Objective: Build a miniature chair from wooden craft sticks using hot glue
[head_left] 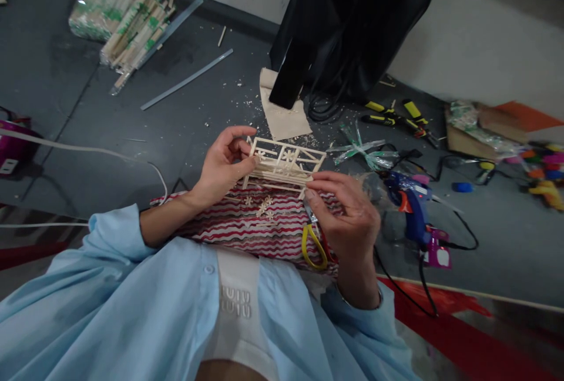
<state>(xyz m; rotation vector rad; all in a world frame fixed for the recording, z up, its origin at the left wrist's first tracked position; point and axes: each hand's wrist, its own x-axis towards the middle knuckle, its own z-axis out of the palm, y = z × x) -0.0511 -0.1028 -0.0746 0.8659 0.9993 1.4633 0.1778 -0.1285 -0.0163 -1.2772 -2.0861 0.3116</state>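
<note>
A small model bench of pale wooden sticks, with flower shapes in its back, is held up between both hands. My left hand grips its left end between thumb and fingers. At the lower right corner, the thumb and fingers of my right hand close on the bench. Below it, several small wooden flowers and a few thin sticks lie on a red-and-white wavy striped cloth. Scissors with yellow and red handles lie on the cloth beside my right hand, partly hidden by it.
Behind the bench, a black phone leans on a black bag, above beige cloth. To the right are a blue glue gun, pliers and tangled cables. Bagged sticks and a clear strip lie at left.
</note>
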